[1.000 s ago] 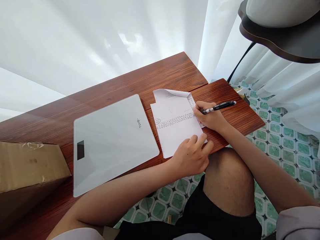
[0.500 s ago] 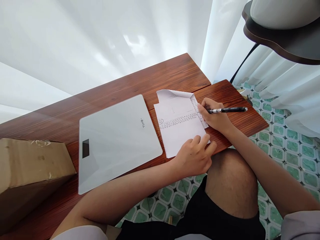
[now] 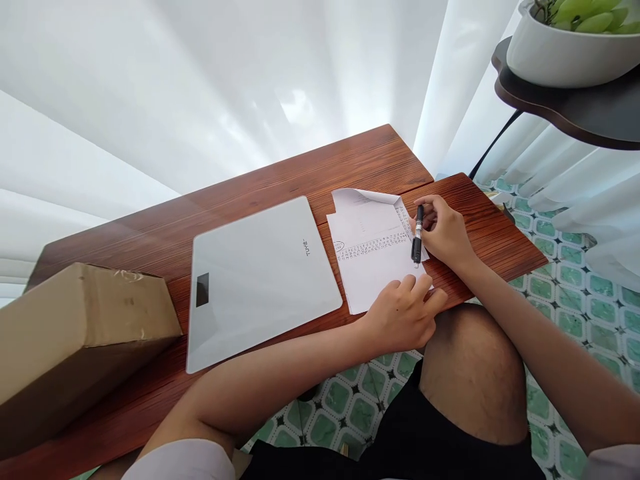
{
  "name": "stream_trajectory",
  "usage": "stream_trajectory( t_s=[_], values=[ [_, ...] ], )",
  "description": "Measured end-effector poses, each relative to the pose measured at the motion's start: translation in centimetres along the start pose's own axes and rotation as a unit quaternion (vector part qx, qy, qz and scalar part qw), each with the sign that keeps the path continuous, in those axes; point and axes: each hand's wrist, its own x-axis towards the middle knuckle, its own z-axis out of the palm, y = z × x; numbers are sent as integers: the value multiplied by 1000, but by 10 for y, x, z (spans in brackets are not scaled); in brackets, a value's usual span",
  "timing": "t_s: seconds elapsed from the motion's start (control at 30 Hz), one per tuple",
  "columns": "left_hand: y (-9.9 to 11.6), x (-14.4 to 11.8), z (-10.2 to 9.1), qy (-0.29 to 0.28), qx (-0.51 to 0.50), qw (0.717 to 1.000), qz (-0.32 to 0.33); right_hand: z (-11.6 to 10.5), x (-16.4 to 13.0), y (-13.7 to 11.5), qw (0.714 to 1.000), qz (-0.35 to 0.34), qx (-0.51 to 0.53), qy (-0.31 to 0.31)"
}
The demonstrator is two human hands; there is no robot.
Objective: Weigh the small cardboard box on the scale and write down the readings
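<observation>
A white sheet of paper point(image 3: 373, 253) with rows of small print lies on the wooden table point(image 3: 310, 177), its far corner curled up. My left hand point(image 3: 403, 313) rests on the paper's near corner, fingers curled, pressing it down. My right hand point(image 3: 445, 230) sits at the paper's right edge and pinches a black pen point(image 3: 417, 235) that points toward me, lying over the sheet's right margin. A white bathroom scale point(image 3: 260, 280) lies flat just left of the paper.
A brown cardboard box point(image 3: 75, 340) sits at the table's left end. White curtains hang behind. At the upper right a dark shelf point(image 3: 575, 110) carries a white bowl point(image 3: 570, 57) of green fruit. My bare knee point(image 3: 473, 373) is below the table edge, over green-tiled floor.
The pen in my right hand has swung from pointing right, tip on the paper, to pointing toward me. The view has shifted, so everything sits further right and lower.
</observation>
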Motion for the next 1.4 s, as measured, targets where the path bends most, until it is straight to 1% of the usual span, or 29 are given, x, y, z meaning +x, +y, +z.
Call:
stream_trajectory(
  t_s=[0.1,0.33,0.43,0.53,0.63,0.73,0.8,0.87,0.97,1.07,1.17,1.27,1.33,1.4],
  values=[
    [1,2,-1,-13,5,1000,2,1,1,2,1000,11,-7,1],
    [0,4,0,-46,18,999,1,7,3,6,1000,1,-13,2],
    [1,4,2,-51,26,998,2,10,3,9,998,-21,-54,-9],
    [-1,4,1,-39,23,999,1,11,3,9,994,-36,-102,-24],
    [-5,1,-6,-20,-7,1000,6,11,2,8,986,-45,-158,-41],
    [-11,-8,-22,-23,-5,1000,11,12,2,7,980,-47,-187,-52],
    [-14,-19,-35,-19,14,1000,2,12,2,7,980,-46,-187,-54],
    [-18,-34,-50,5,26,999,-18,12,3,8,979,-45,-188,-56],
    [-26,-63,-71,81,29,995,-56,12,4,9,979,-43,-190,-60],
    [-37,-96,-94,168,46,979,-104,11,3,10,978,-39,-195,-62],
    [-48,-131,-116,237,82,953,-169,11,3,10,977,-33,-201,-62],
    [-60,-168,-134,303,122,918,-226,9,3,10,975,-31,-208,-65],
    [-67,-192,-143,339,143,893,-259,8,3,9,973,-34,-215,-71],
    [-72,-216,-148,361,162,870,-293,7,3,8,971,-37,-224,-77]
  ],
)
